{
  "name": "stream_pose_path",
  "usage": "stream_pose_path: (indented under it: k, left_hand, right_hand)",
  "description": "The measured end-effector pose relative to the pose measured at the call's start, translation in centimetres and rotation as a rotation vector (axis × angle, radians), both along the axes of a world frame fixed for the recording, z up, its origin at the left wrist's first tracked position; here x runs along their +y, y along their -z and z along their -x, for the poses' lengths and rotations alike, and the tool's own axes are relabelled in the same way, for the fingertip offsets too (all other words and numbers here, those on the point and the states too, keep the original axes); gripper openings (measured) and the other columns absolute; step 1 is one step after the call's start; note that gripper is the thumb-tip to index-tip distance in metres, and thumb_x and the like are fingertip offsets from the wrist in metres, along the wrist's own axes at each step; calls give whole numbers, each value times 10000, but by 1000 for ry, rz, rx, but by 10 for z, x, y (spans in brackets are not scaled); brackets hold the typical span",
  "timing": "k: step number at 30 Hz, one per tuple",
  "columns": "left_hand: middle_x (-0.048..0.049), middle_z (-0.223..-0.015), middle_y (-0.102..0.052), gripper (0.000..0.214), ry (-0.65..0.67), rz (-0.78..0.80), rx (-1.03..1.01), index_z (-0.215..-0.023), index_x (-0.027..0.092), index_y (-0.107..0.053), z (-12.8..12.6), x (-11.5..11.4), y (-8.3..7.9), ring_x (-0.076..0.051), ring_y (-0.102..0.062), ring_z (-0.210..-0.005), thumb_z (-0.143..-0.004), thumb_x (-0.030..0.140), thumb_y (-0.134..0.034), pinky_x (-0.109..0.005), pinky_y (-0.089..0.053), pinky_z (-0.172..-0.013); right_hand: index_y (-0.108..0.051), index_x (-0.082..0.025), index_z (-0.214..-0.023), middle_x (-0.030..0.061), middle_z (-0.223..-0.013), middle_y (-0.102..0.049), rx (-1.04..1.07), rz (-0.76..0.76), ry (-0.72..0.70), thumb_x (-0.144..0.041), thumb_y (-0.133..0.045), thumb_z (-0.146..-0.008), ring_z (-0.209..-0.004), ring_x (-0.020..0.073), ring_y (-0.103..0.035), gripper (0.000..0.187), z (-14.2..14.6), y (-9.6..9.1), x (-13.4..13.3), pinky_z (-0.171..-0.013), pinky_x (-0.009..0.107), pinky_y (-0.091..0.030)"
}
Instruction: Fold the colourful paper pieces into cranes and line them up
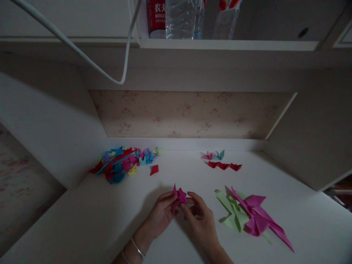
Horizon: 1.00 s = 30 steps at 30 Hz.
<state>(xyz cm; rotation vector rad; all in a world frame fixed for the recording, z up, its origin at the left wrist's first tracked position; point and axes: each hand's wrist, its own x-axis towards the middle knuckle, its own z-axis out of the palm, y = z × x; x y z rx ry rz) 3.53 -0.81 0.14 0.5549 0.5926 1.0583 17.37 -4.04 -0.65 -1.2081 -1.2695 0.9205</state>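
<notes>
Both my hands meet over the white desk [82, 205] near its front edge. My left hand [161, 214] and my right hand [199, 218] pinch a small magenta folded paper piece [179, 197] between their fingertips. The piece has pointed tips that stick up above my fingers. A bracelet circles my left wrist.
A heap of small folded papers in several colours [123, 164] lies at the back left, with one red scrap [154, 169] beside it. Pink, teal and red folded pieces [221, 161] lie at the back middle. Larger green and magenta folded sheets [247, 214] lie right of my hands. Bottles [184, 18] stand on a shelf above.
</notes>
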Motion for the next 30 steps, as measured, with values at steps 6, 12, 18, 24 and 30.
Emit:
stream_pose_path:
  k: [6, 12, 18, 24, 30]
  left_hand:
    - [-43, -721, -669, 93, -45, 129, -126, -827, 103, -682, 5, 5, 0, -106, -575, -578, -789, 182, -650, -211, -441, -526]
    - [-38, -695, -671, 73, -122, 235, -180, -792, 92, -673, 10, 5, -5, -64, -533, -467, -798, 127, -610, -164, -440, -436]
    - [-58, -738, -699, 54, -85, 233, -192, -812, 93, -675, 11, 4, -1, -87, -627, -545, -797, 96, -623, -157, -512, -496]
    - [-84, -809, -712, 79, -83, 136, -164, -826, 67, -679, 7, 3, -2, -105, -658, -655, -783, 51, -614, -156, -527, -573]
    - [-64, -812, -704, 97, -102, 88, -27, -860, 94, -691, 2, 5, -2, -96, -634, -642, -779, 140, -668, -160, -494, -562]
  right_hand:
    - [-573, -222, -1129, 56, -949, -706, -60, -96, -69, -328, -688, -765, -561, 117, -607, 396, 1, -2, -6, -465, 194, -459]
    - [-557, -230, -1154, 51, -948, -701, -164, -128, -103, -312, -654, -801, -573, 114, -614, 375, -1, -3, -9, -452, 184, -449]
    - [-523, -205, -1224, 80, -1024, -684, -126, -89, -122, -351, -588, -851, -606, 126, -627, 406, -2, -3, -7, -512, 212, -483]
    - [-524, -186, -1253, 81, -969, -691, -45, 1, -137, -427, -531, -874, -601, 135, -616, 450, -3, -2, -5, -530, 232, -491]
    - [-624, -188, -1132, 34, -744, -658, -33, 5, -38, -445, -516, -876, -684, 162, -609, 379, -3, -6, 0, -628, 245, -482]
